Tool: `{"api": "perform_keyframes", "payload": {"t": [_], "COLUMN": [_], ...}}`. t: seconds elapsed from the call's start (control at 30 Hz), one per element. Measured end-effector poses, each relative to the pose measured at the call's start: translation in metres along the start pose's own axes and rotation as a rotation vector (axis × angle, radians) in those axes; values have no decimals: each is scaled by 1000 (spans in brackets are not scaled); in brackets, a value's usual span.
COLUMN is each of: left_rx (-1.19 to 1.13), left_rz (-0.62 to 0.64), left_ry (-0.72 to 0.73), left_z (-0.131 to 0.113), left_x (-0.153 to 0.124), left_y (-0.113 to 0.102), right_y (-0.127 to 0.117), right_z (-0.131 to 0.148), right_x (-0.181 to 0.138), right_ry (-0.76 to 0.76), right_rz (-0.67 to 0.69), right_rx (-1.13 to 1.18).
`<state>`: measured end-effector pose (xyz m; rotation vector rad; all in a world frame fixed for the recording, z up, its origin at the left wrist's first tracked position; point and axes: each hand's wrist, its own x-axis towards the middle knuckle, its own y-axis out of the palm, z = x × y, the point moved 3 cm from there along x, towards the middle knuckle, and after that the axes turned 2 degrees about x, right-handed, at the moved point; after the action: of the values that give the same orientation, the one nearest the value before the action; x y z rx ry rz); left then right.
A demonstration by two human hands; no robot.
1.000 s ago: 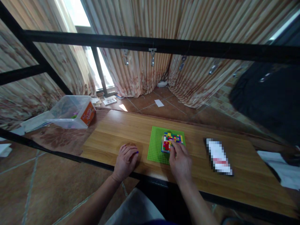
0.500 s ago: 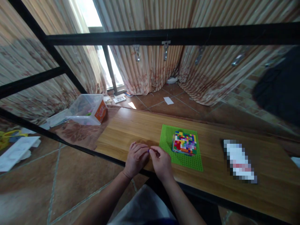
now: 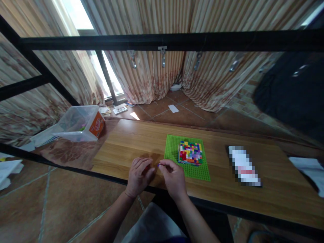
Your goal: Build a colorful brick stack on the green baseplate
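Note:
A tiny purple brick (image 3: pixel 159 165) is pinched between the thumb and fingertips of my right hand (image 3: pixel 175 177), above the wooden table. Just to its left, my left hand (image 3: pixel 139 174) is loosely curved low over the tabletop, thumb and fingers apart. A small red patch (image 3: pixel 147 167) shows in the gap under its fingers; whether it is touched is unclear. Right of both hands, a block of many-coloured building bricks (image 3: pixel 190 153) stands on a green studded baseplate (image 3: pixel 202 174).
A phone-like slab, its face blurred out (image 3: pixel 244 166), lies right of the baseplate on the wooden table (image 3: pixel 136 138). White paper (image 3: pixel 307 170) is at the right end. On the floor at left stands a clear plastic box (image 3: pixel 78 123). A black metal bar (image 3: pixel 177 40) crosses above.
My hands have moved apart; the purple brick stays in my right fingertips while my left thumb and fingers have parted. The view has turned to the right.

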<state>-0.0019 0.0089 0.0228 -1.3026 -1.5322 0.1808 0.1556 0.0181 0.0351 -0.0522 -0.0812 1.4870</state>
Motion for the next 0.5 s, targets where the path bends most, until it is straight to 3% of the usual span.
{"api": "perform_keyframes", "payload": {"t": [0.3,0.5], "left_rx": [0,-4], "left_rz": [39,50], "left_ry": [-22,-27], "left_z": [-4,-2], "left_x": [1,0], "left_y": [0,1], "right_y": [-97,-97], "right_z": [2,10], "right_x": [19,35], "right_ry": [-113,-244], "right_rz": [-391,-368], "right_rx": [-280,-575]}}
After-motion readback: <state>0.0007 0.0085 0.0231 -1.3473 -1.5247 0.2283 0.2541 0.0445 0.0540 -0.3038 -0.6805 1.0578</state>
